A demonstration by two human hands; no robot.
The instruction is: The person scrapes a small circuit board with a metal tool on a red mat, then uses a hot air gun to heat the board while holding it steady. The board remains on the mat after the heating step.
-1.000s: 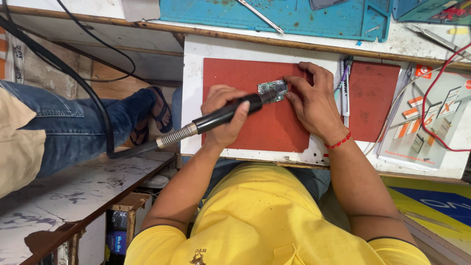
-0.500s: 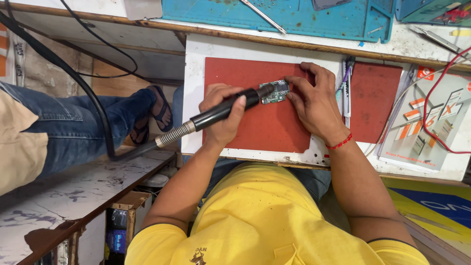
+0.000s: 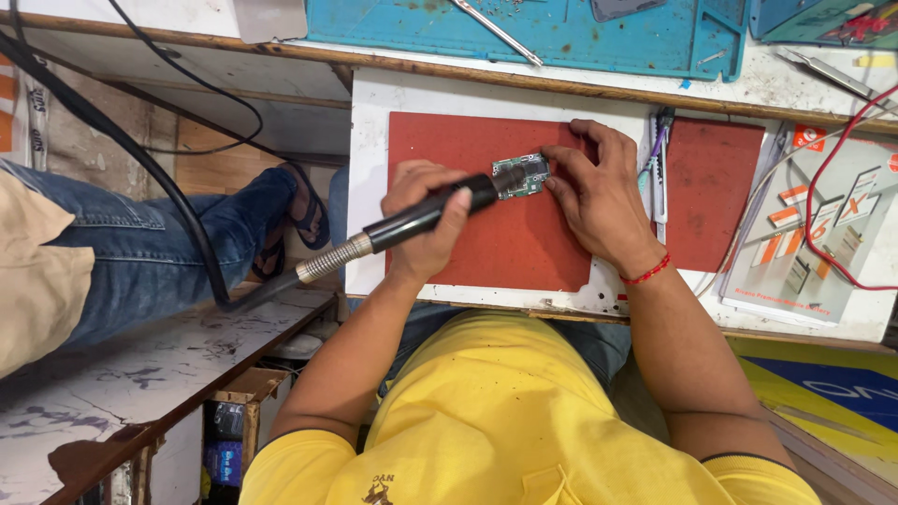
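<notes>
— Grip check first: left hand [image 3: 426,220] wrapped tight round the black handle of a hot-air wand [image 3: 426,217], nozzle end hovering right over the small green circuit board [image 3: 524,175]. Right hand [image 3: 599,192]?

— Fingertips [image 3: 552,184] pinched down on the board's right edge, pinning it flat; nothing else held, palm resting on the red mat [image 3: 496,248].

— Board position?

— Toward the far edge of the mat, roughly mid-width of the white tabletop [image 3: 369,187]. Corrugated metal collar and black hose [image 3: 140,150] trailing off past the left edge.

— Step in hand, by the look of it?

— Most likely heating a spot on the board's left end. Nozzle tip too blurred to tell whether touching or just above.

— Anything close by?

— Second red mat [image 3: 716,192] toward the right edge, a clutch of slim tools [image 3: 662,173] lying between the two mats, tweezers [image 3: 823,73] near the far right corner on the teal mat's bench.

— Next move?

— Probably calls for a steady wand over the same spot, fingertips kept clear of the hot air, board held from sliding. Lifting a part would need a free hand for a tool.
</notes>
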